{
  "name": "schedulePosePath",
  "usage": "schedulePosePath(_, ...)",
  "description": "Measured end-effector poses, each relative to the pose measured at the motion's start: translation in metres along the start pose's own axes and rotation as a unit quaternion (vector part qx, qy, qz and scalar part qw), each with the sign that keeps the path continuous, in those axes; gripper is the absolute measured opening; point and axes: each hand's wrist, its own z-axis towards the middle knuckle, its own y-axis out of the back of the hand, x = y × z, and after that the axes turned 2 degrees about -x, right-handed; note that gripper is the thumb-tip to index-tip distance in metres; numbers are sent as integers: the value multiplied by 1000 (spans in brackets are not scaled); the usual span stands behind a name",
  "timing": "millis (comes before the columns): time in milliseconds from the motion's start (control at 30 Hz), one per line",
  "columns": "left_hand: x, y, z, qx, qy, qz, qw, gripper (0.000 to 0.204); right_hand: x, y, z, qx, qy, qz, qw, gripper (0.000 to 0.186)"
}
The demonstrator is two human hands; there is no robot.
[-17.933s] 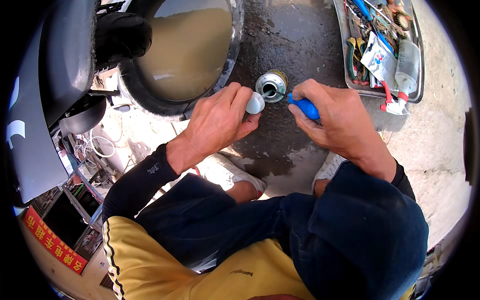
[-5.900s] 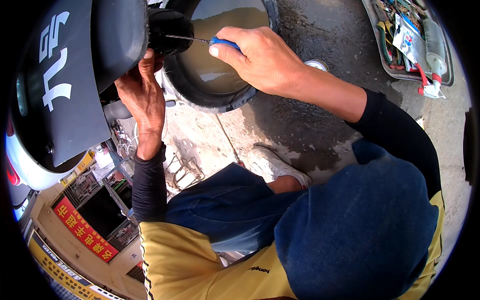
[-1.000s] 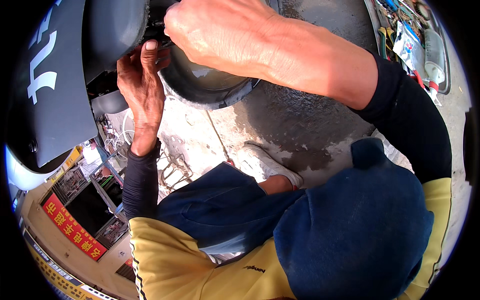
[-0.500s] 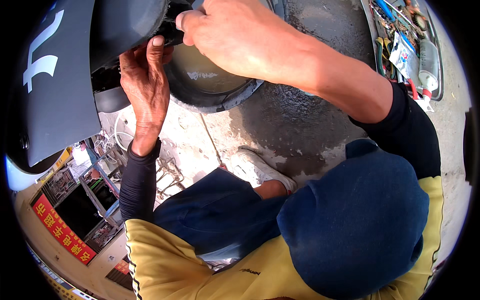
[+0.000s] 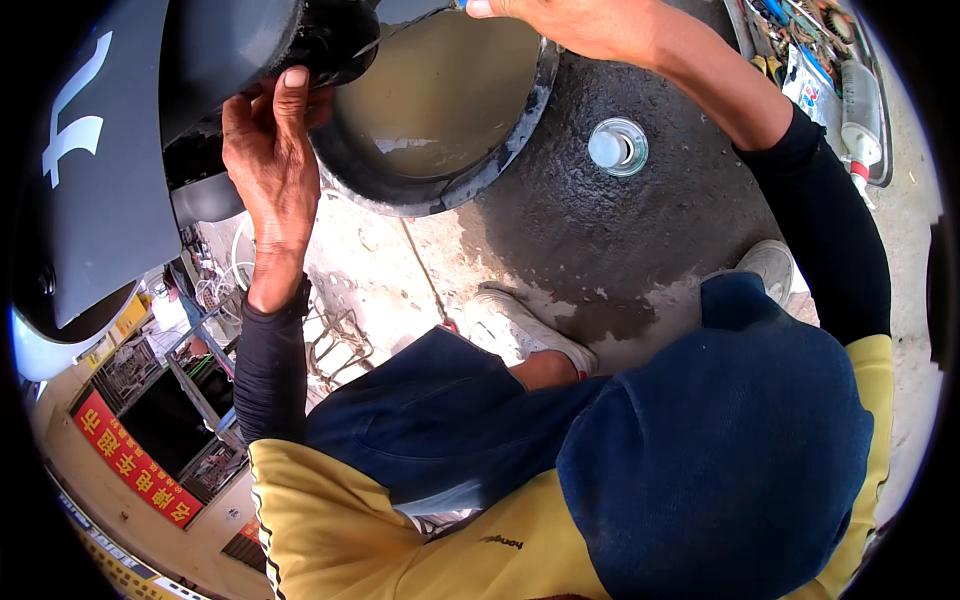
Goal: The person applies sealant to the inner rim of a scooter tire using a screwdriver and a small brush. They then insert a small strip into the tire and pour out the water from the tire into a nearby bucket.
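Observation:
My left hand (image 5: 272, 165) is closed on a shiny black inner tube (image 5: 335, 45), its thumb up and its fingers partly hidden behind. The tube bulges from beside a black tyre (image 5: 225, 40) at the upper left. At the top edge my right hand (image 5: 560, 22) pinches a thin, flat thing with a blue end, whose dark length slants down toward the tube; its kind is unclear. Below both hands stands a black basin (image 5: 540, 110) of murky water. A grey body panel (image 5: 105, 190) with a white mark is left of the tyre.
A glass jar (image 5: 618, 147) with a white inner part stands on the wet ground right of the basin. At the far right lies a tool tray (image 5: 880, 150) with a clear bottle (image 5: 858, 115). My shoe (image 5: 515, 325) is below the basin; metal racks (image 5: 205, 400) stand lower left.
My right hand has moved up and right, away from my left hand, with the thin thing now showing. The basin and the jar have come into fuller view. My left hand keeps its hold.

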Motion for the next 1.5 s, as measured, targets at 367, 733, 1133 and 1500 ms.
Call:
schedulePosePath(367,-1,-2,-6,-21,8,-46,999,39,-28,3,86,111,66,64,990,29)
schedulePosePath(733,1,-4,-5,-19,-2,-33,999,37,28,39,75,66,47,-61,995,27)
schedulePosePath(1133,4,-2,-4,-17,-4,-47,999,36,19,27,46,-96,225,-149,958,9)
schedulePosePath(1500,1,-1,-4,-11,-6,-26,1000,38,44,19,19,-97,171,-196,961,13)
